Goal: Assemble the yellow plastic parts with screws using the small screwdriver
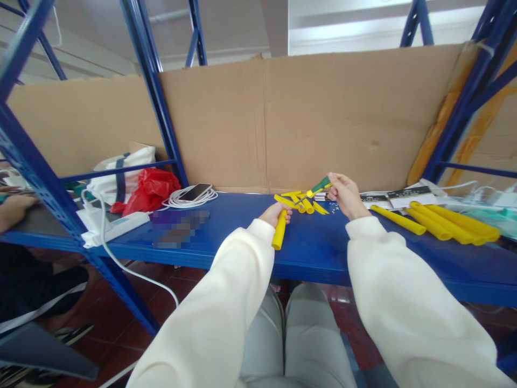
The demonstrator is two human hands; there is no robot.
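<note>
Here, see the left grip (274, 215) closed around a yellow tube (278, 234) just below the frame's centre, and the right grip (343, 195) pinching a green-handled screwdriver (321, 186) farther right. Judge the tube light, fairly stiff, smooth; best held around the middle.

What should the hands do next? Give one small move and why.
Probably line up the green-handled tool with the yellow tube: the left hand grips the tube, the right hand holds the tool, and its shaft slants down toward the left hand. Tip contact is too small to tell.
</note>
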